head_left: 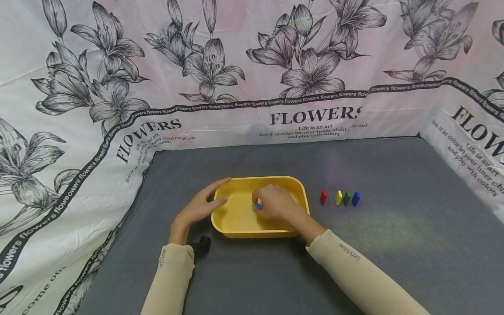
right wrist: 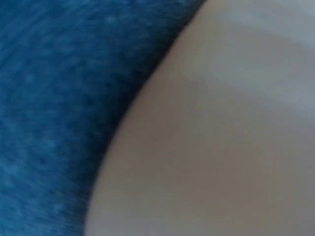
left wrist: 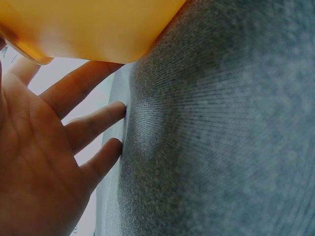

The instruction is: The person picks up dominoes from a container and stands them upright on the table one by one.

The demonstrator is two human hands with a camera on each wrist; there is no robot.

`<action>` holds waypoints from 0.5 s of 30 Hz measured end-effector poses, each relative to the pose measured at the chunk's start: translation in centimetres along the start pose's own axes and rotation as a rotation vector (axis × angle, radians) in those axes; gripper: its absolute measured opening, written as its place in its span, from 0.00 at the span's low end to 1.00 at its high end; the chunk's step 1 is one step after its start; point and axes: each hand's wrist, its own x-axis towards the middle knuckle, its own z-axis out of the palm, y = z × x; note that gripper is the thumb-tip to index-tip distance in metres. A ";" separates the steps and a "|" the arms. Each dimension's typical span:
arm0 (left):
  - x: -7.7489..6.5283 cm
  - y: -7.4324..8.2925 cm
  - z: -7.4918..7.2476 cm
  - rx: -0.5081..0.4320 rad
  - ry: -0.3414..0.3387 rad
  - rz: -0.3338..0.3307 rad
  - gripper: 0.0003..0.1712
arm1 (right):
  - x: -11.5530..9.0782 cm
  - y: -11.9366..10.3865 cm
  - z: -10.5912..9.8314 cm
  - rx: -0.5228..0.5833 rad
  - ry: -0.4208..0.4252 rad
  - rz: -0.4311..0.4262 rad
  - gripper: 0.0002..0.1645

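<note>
A yellow plastic tray (head_left: 236, 225) lies on the grey cloth. My left hand (head_left: 198, 206) holds it at the left side, thumb over the rim and fingers spread along the outside. In the left wrist view, the fingers (left wrist: 96, 129) reach past the tray's underside (left wrist: 98, 34), close to the cloth. Inside the tray, my right hand (head_left: 275, 203) pinches a small blue block (head_left: 257, 206) with curled fingers; the hand hides part of it. The right wrist view gives only blurred skin and cloth.
Right of the tray, a red block (head_left: 323, 197), a yellow block (head_left: 338, 198), a green block (head_left: 347, 198) and a blue domino-like block (head_left: 356, 199) stand upright in a row. Flower-printed fabric (head_left: 236, 127) borders the grey surface at the back and sides.
</note>
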 end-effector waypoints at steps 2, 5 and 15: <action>0.0 0.0 0.0 -0.001 -0.001 -0.002 0.33 | 0.0 0.0 0.0 -0.008 -0.001 0.004 0.07; 0.0 0.0 0.0 0.000 -0.003 0.000 0.34 | -0.1 -0.1 0.1 -0.023 0.005 0.004 0.07; -0.1 0.3 -0.1 -0.001 -0.004 -0.009 0.34 | -0.2 0.0 0.2 -0.041 0.021 0.018 0.06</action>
